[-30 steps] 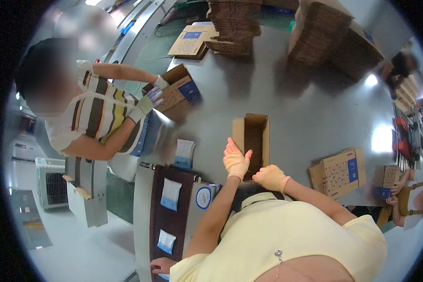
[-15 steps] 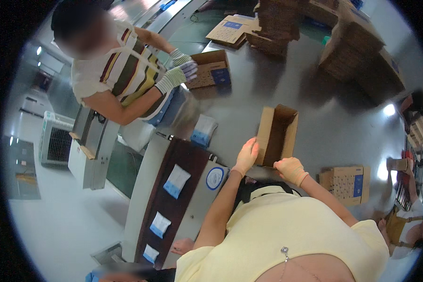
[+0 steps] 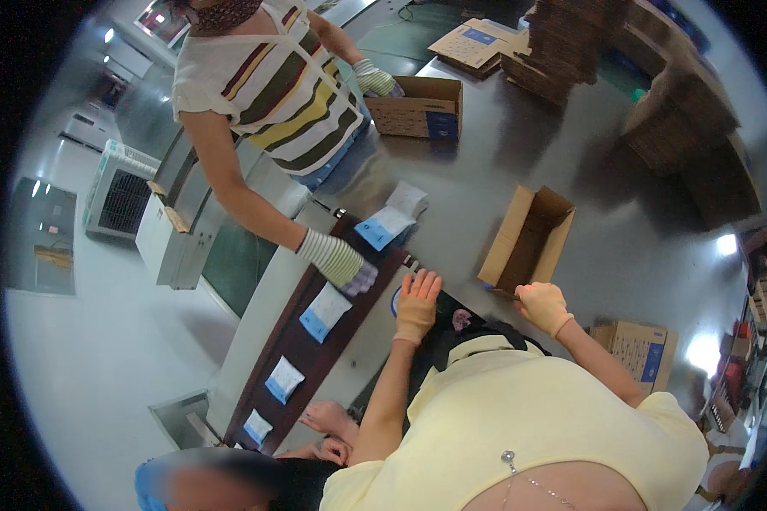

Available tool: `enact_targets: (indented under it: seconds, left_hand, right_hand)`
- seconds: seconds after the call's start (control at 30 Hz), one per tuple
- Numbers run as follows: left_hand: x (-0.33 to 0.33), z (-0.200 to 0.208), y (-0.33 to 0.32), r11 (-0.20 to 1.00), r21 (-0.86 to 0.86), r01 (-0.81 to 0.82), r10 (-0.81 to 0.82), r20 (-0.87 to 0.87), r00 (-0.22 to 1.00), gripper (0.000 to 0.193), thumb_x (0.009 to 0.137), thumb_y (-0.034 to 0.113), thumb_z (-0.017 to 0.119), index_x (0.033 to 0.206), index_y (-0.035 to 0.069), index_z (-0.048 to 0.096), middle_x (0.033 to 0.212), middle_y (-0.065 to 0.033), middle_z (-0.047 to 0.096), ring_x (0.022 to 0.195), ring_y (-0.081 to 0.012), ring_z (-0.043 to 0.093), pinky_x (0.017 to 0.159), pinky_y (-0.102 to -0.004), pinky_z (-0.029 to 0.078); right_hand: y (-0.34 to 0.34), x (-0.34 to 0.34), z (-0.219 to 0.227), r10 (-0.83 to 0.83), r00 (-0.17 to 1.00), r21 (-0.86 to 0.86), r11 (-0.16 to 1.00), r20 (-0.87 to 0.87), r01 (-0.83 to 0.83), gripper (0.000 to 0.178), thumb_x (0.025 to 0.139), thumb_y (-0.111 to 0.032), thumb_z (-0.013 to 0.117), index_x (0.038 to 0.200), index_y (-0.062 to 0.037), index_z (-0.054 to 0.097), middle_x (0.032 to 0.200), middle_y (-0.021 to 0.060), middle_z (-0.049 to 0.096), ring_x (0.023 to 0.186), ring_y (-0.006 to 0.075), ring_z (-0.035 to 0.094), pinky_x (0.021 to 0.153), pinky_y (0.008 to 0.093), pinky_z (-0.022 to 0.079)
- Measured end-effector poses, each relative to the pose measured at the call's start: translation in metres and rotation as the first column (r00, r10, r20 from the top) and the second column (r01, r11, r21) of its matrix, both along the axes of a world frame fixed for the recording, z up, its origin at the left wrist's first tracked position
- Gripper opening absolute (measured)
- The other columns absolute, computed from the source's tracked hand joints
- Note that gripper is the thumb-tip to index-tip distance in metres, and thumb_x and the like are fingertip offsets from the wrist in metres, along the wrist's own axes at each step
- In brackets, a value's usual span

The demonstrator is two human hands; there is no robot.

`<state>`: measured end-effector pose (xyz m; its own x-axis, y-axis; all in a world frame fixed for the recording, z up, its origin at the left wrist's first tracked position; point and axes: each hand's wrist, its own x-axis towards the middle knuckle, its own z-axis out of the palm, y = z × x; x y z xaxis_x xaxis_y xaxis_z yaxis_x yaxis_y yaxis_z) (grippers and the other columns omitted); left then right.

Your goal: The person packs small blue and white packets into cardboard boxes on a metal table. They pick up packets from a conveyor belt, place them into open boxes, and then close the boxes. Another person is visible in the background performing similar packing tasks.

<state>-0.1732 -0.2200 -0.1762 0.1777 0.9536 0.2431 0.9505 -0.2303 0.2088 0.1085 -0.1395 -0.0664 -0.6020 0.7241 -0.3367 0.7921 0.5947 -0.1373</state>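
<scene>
An open cardboard box (image 3: 504,236) stands upright on the metal table in front of me, and its brown inside shows no contents. My right hand (image 3: 543,307) is closed on the box's near edge, fingers curled over it. Away from the box, to its left, my left hand (image 3: 418,303) is open with fingers spread, beside the end of the conveyor. Nothing is in it. Closest beyond it are white-and-blue packets: one packet (image 3: 384,227) at the belt's end and another packet (image 3: 407,198) touching it on the table.
More packets ride the dark conveyor belt (image 3: 302,351). A co-worker's striped-gloved hand (image 3: 341,262) reaches over it; their other hand is at a second open box (image 3: 418,117). Flattened cartons (image 3: 643,349) lie at right, with tall carton stacks (image 3: 686,128) behind. Another person sits lower left.
My left hand has let go of the box and moved left toward the conveyor. The co-worker's near hand has gone from their box to the belt. Another packet has reached the belt's end.
</scene>
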Motion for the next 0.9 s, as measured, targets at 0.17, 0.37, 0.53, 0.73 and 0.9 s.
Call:
enact_targets:
  seconds: [0.17, 0.37, 0.53, 0.73, 0.9]
  left_hand:
    - [-0.001, -0.004, 0.004, 0.999, 0.033, 0.011, -0.012, 0.015, 1.0, 0.049, 0.076, 0.008, 0.059, 0.124, 0.011, 0.052, 0.131, -0.0059, 0.051, 0.127, -0.0258, 0.042, 0.108, -0.0484, 0.027]
    - [-0.001, 0.005, 0.005, 1.0, -0.001, 0.028, -0.028, -0.037, 0.999, 0.059, 0.069, 0.008, 0.066, 0.126, 0.012, 0.05, 0.133, -0.0055, 0.049, 0.128, -0.0269, 0.041, 0.106, -0.0491, 0.029]
    - [-0.002, 0.006, 0.006, 0.999, -0.041, 0.035, -0.037, -0.031, 0.999, 0.063, 0.068, 0.008, 0.067, 0.128, 0.013, 0.048, 0.135, -0.0049, 0.047, 0.129, -0.0269, 0.04, 0.107, -0.0498, 0.027]
    - [-0.003, 0.012, 0.007, 0.996, -0.066, 0.059, -0.062, -0.045, 0.997, 0.06, 0.07, 0.009, 0.066, 0.128, 0.011, 0.048, 0.134, -0.0054, 0.048, 0.129, -0.0274, 0.039, 0.109, -0.0504, 0.026]
    - [-0.002, 0.004, 0.007, 0.997, -0.048, 0.056, -0.058, -0.04, 0.997, 0.065, 0.068, 0.007, 0.066, 0.129, 0.012, 0.045, 0.135, -0.0055, 0.046, 0.129, -0.0282, 0.039, 0.108, -0.0509, 0.025]
  right_hand:
    - [0.0, -0.001, -0.006, 0.006, 0.999, 0.053, 0.999, -0.046, -0.004, 0.015, 0.079, -0.025, 0.065, 0.083, -0.01, 0.063, 0.076, 0.009, 0.065, 0.077, 0.0275, 0.065, 0.066, 0.0414, 0.052]
    - [0.001, -0.008, 0.009, -0.02, 1.0, 0.008, 1.0, -0.01, 0.02, 0.013, 0.08, -0.019, 0.063, 0.085, -0.0084, 0.06, 0.081, 0.0073, 0.066, 0.083, 0.0258, 0.064, 0.069, 0.0399, 0.053]
    - [-0.002, -0.007, 0.007, -0.071, 0.997, 0.011, 0.997, -0.035, 0.071, 0.012, 0.08, -0.019, 0.063, 0.085, -0.0088, 0.06, 0.081, 0.0067, 0.065, 0.083, 0.0251, 0.064, 0.068, 0.0395, 0.053]
    - [-0.004, -0.009, 0.011, -0.055, 0.998, -0.017, 0.998, -0.011, 0.055, 0.011, 0.081, -0.02, 0.062, 0.085, -0.009, 0.061, 0.08, 0.0074, 0.066, 0.083, 0.0255, 0.065, 0.068, 0.0394, 0.053]
    - [-0.005, -0.013, 0.008, -0.027, 1.0, -0.059, 0.998, 0.014, 0.028, 0.01, 0.084, -0.018, 0.058, 0.084, -0.0089, 0.062, 0.079, 0.0093, 0.067, 0.082, 0.0266, 0.065, 0.068, 0.0396, 0.053]
